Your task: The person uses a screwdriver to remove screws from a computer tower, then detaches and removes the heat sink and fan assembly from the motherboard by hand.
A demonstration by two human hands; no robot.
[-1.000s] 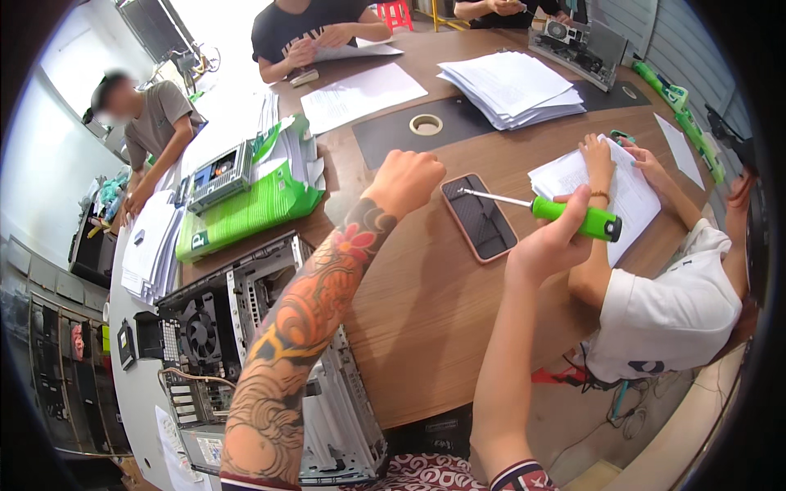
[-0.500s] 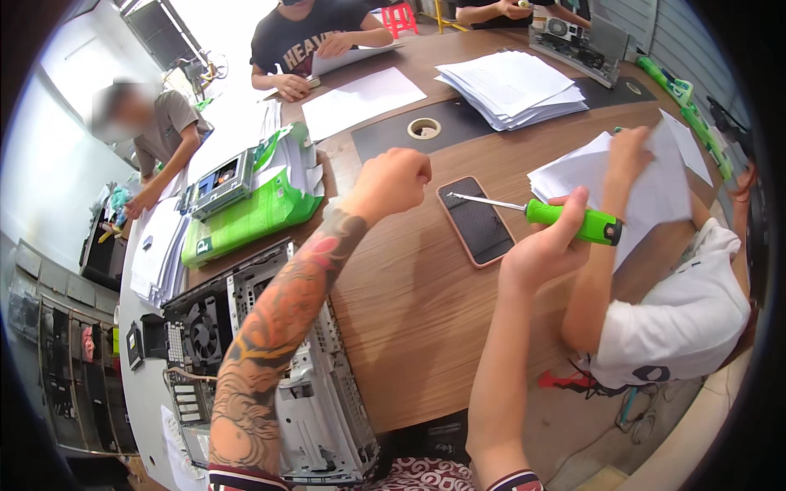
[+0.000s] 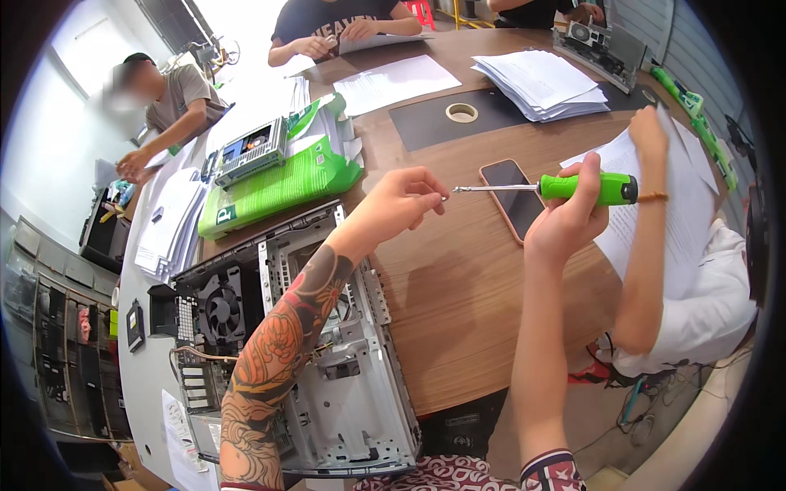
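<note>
My right hand (image 3: 565, 217) is wrapped round the green handle of a screwdriver (image 3: 602, 189), its metal shaft pointing left. Just left of its tip, my left hand (image 3: 399, 203) pinches a tiny shiny piece, which looks like a screw (image 3: 444, 198). The tip and the piece are close but seem apart. Beneath my tattooed left forearm lies an opened computer case (image 3: 360, 401), with a black fan (image 3: 223, 307) inside. A phone (image 3: 512, 196) in a pink case lies on the table behind the screwdriver shaft.
A green paper pack (image 3: 278, 188) with a metal drive unit (image 3: 251, 151) on top stands at left. A paper stack (image 3: 536, 82) and a tape roll (image 3: 461, 113) lie farther back. At right, a co-worker's arm (image 3: 647, 221) reaches over papers. Other people sit across the table.
My left hand has turned from a loose fist to a pinch with a tiny piece showing. The screwdriver has levelled out, its tip now near those fingertips. The view has shifted left.
</note>
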